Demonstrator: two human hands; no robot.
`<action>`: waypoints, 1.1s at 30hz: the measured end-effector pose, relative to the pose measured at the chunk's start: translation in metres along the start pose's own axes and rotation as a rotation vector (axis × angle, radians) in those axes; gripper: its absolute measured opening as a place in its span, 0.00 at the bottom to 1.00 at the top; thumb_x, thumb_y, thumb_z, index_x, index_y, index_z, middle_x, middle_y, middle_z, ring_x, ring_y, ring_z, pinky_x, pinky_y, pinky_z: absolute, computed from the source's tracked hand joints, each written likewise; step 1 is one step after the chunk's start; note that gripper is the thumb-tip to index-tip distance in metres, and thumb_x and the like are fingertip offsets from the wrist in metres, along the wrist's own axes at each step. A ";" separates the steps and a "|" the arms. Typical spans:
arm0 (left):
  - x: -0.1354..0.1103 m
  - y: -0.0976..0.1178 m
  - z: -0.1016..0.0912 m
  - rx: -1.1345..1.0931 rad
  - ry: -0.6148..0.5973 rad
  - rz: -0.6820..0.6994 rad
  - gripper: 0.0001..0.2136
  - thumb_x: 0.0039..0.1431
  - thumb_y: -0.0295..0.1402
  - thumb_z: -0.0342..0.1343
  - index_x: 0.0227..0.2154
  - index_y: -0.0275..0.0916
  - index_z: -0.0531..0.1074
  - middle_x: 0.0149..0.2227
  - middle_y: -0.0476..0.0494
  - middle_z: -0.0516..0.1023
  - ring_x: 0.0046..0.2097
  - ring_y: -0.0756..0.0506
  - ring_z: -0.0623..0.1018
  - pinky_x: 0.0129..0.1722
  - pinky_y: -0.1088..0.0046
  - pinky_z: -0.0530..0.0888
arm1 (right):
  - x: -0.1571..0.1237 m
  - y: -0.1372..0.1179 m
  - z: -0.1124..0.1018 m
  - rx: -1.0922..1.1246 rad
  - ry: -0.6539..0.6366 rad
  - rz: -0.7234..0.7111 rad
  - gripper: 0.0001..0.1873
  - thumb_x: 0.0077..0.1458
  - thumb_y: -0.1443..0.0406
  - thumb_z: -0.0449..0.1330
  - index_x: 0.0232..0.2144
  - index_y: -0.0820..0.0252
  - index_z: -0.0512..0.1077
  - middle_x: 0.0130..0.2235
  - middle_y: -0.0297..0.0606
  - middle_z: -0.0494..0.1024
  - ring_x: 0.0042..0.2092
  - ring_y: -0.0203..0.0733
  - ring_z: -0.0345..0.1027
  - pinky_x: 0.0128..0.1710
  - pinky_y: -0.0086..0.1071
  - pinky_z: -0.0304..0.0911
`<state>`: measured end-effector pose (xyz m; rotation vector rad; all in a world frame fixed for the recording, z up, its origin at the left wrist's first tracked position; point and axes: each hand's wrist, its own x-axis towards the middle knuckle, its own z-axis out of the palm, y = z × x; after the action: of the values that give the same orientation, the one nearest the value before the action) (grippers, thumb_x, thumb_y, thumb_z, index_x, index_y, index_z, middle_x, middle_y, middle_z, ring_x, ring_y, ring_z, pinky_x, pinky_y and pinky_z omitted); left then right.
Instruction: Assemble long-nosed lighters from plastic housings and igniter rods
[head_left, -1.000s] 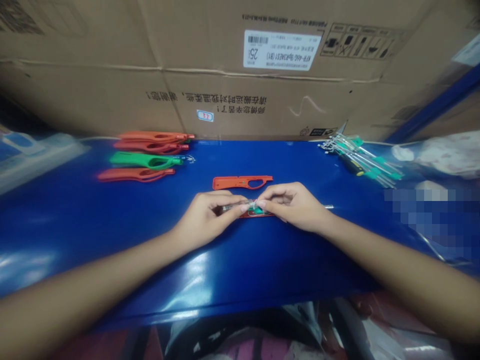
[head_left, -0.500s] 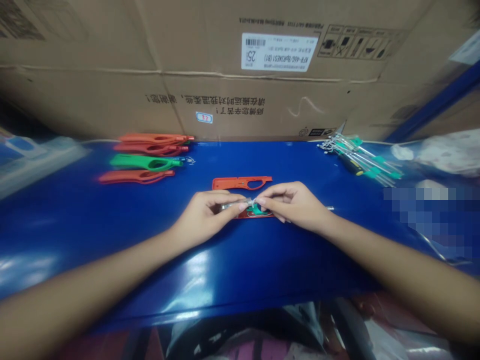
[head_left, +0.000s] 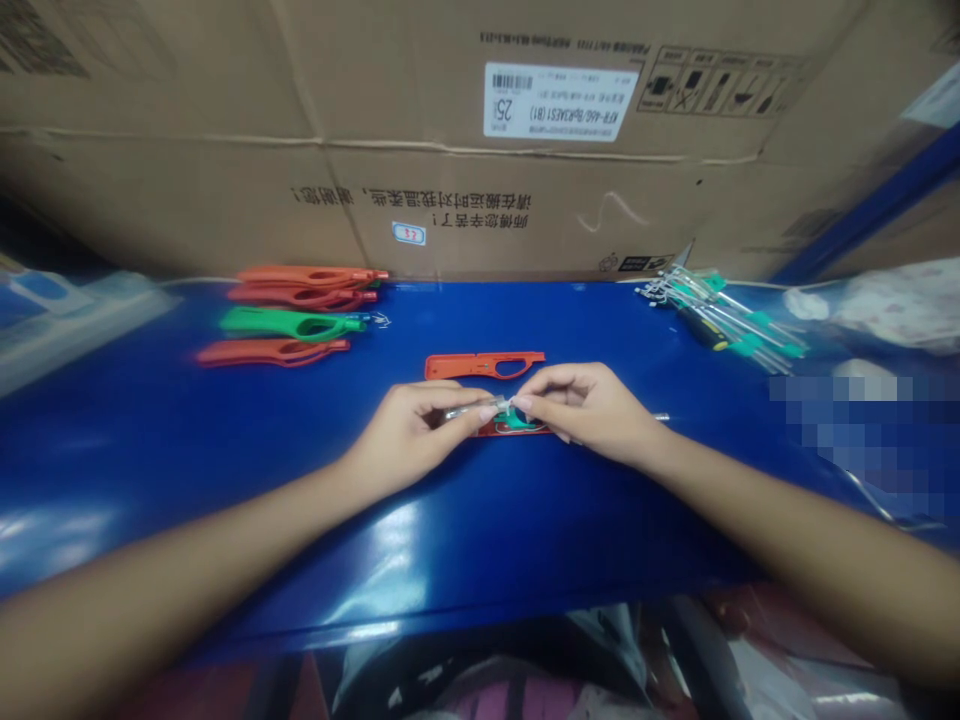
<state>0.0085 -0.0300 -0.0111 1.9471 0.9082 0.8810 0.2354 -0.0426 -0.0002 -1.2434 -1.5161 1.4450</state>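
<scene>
My left hand (head_left: 420, 425) pinches a clear, shiny tube-like part (head_left: 469, 408), which looks like a lighter's fuel tank, between thumb and fingers. At the tank's right end, the thumb and forefinger of my right hand (head_left: 585, 405) close on a small whitish piece too small to make out. Below the fingers lies a red-orange lighter casing half (head_left: 491, 430), partly hidden, with a green trigger piece (head_left: 516, 418) and a thin white wire in it. A metal rod end (head_left: 660, 417) shows beyond my right hand. Just behind, an orange casing half (head_left: 457, 367) rests with its hollow side up.
Several orange lighter casings (head_left: 270, 352) and a green one (head_left: 274, 322) lie at the left. At the right are metal rods with green parts (head_left: 739, 315) and a black-yellow handled tool (head_left: 709, 330). A cardboard box (head_left: 225, 190) stands behind the blue table (head_left: 480, 530).
</scene>
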 end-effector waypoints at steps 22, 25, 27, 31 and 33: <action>0.000 0.020 -0.029 0.417 -0.242 0.105 0.12 0.68 0.37 0.56 0.49 0.43 0.80 0.37 0.45 0.74 0.39 0.47 0.76 0.41 0.71 0.72 | -0.003 -0.001 0.001 -0.199 0.073 -0.212 0.14 0.59 0.56 0.62 0.32 0.62 0.76 0.31 0.35 0.74 0.22 0.30 0.61 0.21 0.29 0.58; -0.001 0.024 -0.032 0.480 -0.332 0.109 0.11 0.69 0.35 0.54 0.46 0.41 0.79 0.40 0.44 0.76 0.41 0.46 0.77 0.43 0.70 0.72 | -0.002 0.000 0.001 -0.229 0.069 -0.212 0.13 0.60 0.57 0.61 0.32 0.62 0.76 0.32 0.36 0.74 0.23 0.30 0.60 0.21 0.29 0.58; -0.002 0.025 -0.032 0.545 -0.332 0.136 0.09 0.68 0.34 0.55 0.45 0.40 0.78 0.42 0.43 0.77 0.44 0.44 0.77 0.45 0.68 0.72 | -0.002 0.001 0.001 -0.253 0.066 -0.223 0.12 0.60 0.58 0.60 0.32 0.61 0.76 0.33 0.37 0.74 0.26 0.32 0.62 0.23 0.30 0.59; -0.002 0.025 -0.032 0.659 -0.333 0.182 0.07 0.66 0.33 0.56 0.42 0.39 0.77 0.39 0.44 0.79 0.42 0.43 0.76 0.43 0.67 0.72 | -0.003 0.002 0.001 -0.337 0.061 -0.286 0.09 0.60 0.61 0.60 0.31 0.60 0.76 0.35 0.39 0.76 0.34 0.39 0.68 0.29 0.31 0.62; -0.002 0.025 -0.032 0.671 -0.332 0.179 0.06 0.66 0.33 0.56 0.41 0.39 0.76 0.39 0.45 0.80 0.41 0.44 0.76 0.42 0.67 0.72 | -0.004 0.002 0.000 -0.387 0.058 -0.327 0.08 0.61 0.62 0.60 0.31 0.59 0.76 0.35 0.39 0.76 0.36 0.39 0.69 0.30 0.32 0.62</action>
<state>-0.0119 -0.0309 0.0242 2.6818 0.9072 0.3323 0.2365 -0.0468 -0.0017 -1.1687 -1.9153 0.9254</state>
